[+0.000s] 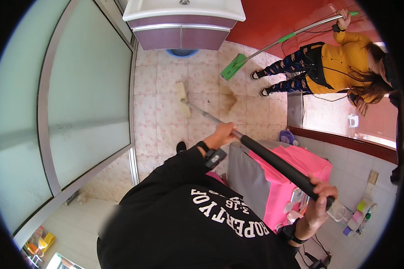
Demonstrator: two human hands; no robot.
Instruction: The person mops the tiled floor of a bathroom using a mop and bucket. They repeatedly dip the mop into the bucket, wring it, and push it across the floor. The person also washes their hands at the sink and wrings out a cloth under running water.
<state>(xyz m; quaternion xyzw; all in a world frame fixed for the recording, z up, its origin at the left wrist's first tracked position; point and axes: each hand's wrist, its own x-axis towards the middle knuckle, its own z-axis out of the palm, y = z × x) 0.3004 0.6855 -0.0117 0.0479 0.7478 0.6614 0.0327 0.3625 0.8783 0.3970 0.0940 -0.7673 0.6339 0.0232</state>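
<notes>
Both my hands grip a long-handled floor mop or brush. My left hand (224, 133) is closed around the metal pole (205, 114) just below the black foam grip (276, 161). Up near the top end of that grip, my right hand (323, 193) is wrapped around it. The pole slants down to a cream-coloured head (182, 100), which rests on the pink-patterned tile floor (170, 138). To the right of the head, a brownish wet-looking stain (228, 99) spreads over the tiles.
Another person (343, 67) stands at the upper right, holding a green flat mop (234, 66). A pink-and-grey covered appliance (245, 181) is beside me, near a purple bottle (287, 137). Ahead are a sink cabinet (181, 35) and blue basin (182, 53); frosted sliding doors (87, 101) stand left.
</notes>
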